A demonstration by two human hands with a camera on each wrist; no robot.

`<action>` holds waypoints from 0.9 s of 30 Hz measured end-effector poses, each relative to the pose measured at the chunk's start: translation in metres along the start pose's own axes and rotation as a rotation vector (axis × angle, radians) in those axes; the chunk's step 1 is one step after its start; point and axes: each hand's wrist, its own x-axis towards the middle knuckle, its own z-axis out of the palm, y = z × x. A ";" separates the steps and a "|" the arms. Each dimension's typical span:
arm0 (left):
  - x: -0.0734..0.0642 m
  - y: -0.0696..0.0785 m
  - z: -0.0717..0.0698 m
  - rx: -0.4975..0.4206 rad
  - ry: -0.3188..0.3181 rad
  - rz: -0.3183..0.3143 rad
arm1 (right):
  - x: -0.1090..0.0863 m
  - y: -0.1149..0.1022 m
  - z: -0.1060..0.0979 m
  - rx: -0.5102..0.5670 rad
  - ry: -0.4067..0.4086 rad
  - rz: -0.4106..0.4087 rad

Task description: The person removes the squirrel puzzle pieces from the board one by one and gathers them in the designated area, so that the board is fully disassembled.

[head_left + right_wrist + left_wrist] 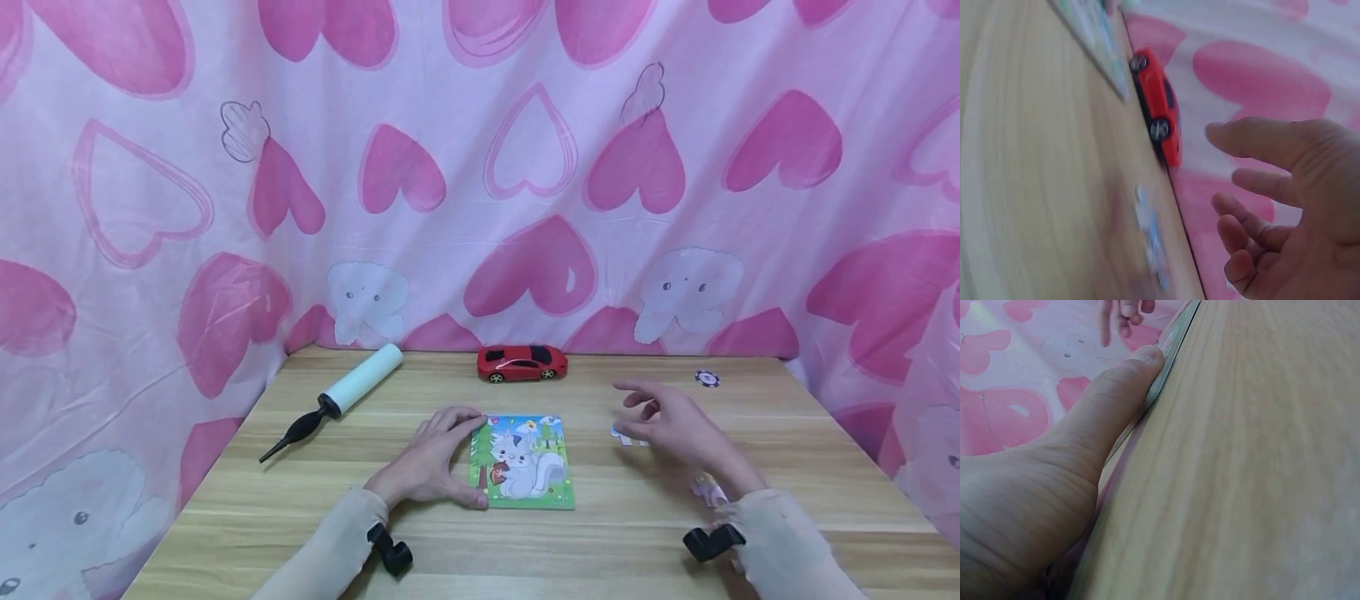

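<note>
A square picture puzzle [528, 462] of a grey-white squirrel holding an acorn lies flat on the wooden table. My left hand [435, 458] rests along its left side, fingers at the top left corner and the nearly straight thumb [1125, 378] at the bottom left corner. To the right, my right hand [671, 421] hovers over the table, fingers loosely bent and holding nothing. Beneath its fingertips lies a small blue-and-white puzzle piece [626, 437], partly hidden by the hand. Another piece, pale purple [707, 490], lies beside the right wrist.
Behind the puzzle, a red toy car [522, 364] stands near the table's back edge. A white balloon pump [363, 381] with a black nozzle lies at the left. At the back right is a black-and-white poker chip [707, 378]. A pink heart-patterned curtain [532, 267] hangs behind the table.
</note>
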 end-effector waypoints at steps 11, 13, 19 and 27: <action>0.000 -0.002 0.001 -0.003 0.006 0.010 | 0.009 -0.033 0.034 0.137 0.014 0.004; 0.000 -0.002 0.001 -0.003 0.002 0.003 | 0.010 -0.035 0.042 0.159 0.003 0.003; 0.000 0.000 0.000 -0.001 -0.003 -0.003 | 0.012 -0.044 0.065 0.259 -0.047 0.015; 0.000 0.000 0.000 0.002 -0.008 -0.008 | 0.015 -0.053 0.088 0.281 -0.079 0.039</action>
